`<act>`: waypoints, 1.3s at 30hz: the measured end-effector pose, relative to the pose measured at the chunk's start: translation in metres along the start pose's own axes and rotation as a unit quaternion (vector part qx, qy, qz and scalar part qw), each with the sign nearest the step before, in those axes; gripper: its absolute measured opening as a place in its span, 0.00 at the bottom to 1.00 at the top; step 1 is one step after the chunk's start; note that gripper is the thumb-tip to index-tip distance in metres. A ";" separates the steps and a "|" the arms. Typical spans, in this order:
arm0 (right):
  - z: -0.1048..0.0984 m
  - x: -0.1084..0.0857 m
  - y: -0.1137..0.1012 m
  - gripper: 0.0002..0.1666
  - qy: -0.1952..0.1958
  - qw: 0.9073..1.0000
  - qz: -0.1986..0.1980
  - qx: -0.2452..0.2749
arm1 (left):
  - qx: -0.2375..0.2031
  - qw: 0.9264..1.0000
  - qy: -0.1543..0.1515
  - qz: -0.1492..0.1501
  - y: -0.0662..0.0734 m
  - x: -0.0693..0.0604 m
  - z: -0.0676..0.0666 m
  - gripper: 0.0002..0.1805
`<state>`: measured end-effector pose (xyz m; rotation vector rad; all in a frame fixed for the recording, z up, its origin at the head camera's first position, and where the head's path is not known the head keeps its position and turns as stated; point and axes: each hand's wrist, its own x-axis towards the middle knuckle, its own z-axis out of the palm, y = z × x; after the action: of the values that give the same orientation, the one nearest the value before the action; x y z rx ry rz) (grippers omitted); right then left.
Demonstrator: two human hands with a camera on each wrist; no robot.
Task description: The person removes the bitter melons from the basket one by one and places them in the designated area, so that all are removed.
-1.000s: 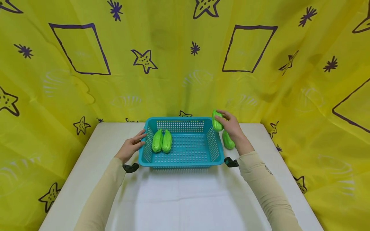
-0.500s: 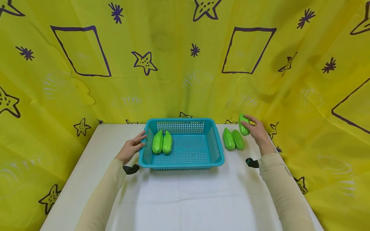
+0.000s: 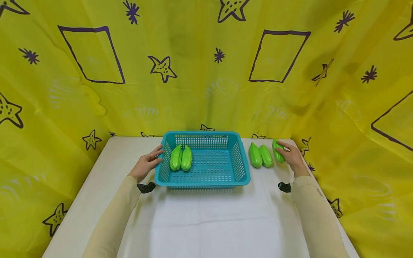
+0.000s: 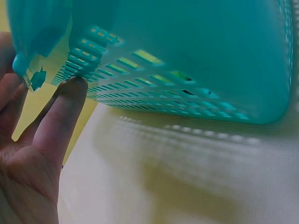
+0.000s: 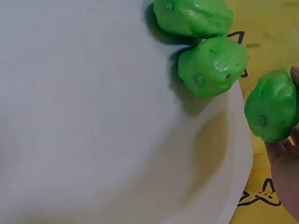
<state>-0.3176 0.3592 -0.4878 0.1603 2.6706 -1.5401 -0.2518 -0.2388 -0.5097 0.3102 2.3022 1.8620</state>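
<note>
A teal perforated plastic basket (image 3: 206,183) stands on the table with two bright green, ridged gourds (image 3: 175,157) lying side by side at its left. My left hand (image 3: 146,165) touches the basket's left side; in the left wrist view its extended fingers (image 4: 63,109) rest against the outer wall and rim. To the right of the basket, my right hand (image 3: 291,157) grips another green gourd (image 3: 278,151) between thumb and fingers. Whether that gourd touches the table cannot be told. Close by on its left lie two more gourds (image 3: 255,155), seen stem-end on in the right wrist view.
The white table (image 3: 206,222) runs back to a yellow curtain (image 3: 190,104) printed with dark stars and squares. The curtain also closes in the left and right sides. A dark wrist device (image 3: 146,187) sits at each sleeve cuff.
My right hand has gone from above the basket's right rim rightward, then down with a gourd. A second gourd shows beside the one on the table. My left hand has stayed put.
</note>
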 end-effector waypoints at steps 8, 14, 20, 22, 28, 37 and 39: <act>0.002 0.005 0.011 0.36 -0.010 1.000 0.023 -0.003 | -0.009 1.000 0.001 -0.001 0.005 -0.002 0.003 0.28; 0.003 0.004 0.023 0.33 0.000 0.999 0.048 -0.018 | -0.022 1.000 -0.007 -0.004 0.021 -0.006 0.008 0.28; 0.006 0.006 0.029 0.32 -0.008 0.997 0.078 -0.015 | -0.026 1.000 -0.011 -0.008 0.025 -0.007 0.007 0.28; 0.007 0.007 0.031 0.32 -0.013 0.996 0.082 -0.018 | -0.030 0.999 -0.012 -0.007 0.025 -0.008 0.007 0.28; 0.012 0.009 0.033 0.32 -0.015 0.995 0.093 -0.017 | -0.036 0.999 -0.016 0.000 0.026 -0.009 0.006 0.28; 0.018 0.013 0.030 0.31 -0.012 0.997 0.080 -0.014 | -0.029 0.999 -0.013 -0.006 0.026 -0.009 0.006 0.28; 0.019 0.014 0.030 0.31 -0.006 0.997 0.077 -0.014 | -0.029 1.000 -0.012 -0.003 0.026 -0.009 0.006 0.28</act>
<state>-0.3280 0.3585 -0.5245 0.3469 2.5999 -1.4525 -0.2401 -0.2303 -0.4856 0.3142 2.2272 1.9069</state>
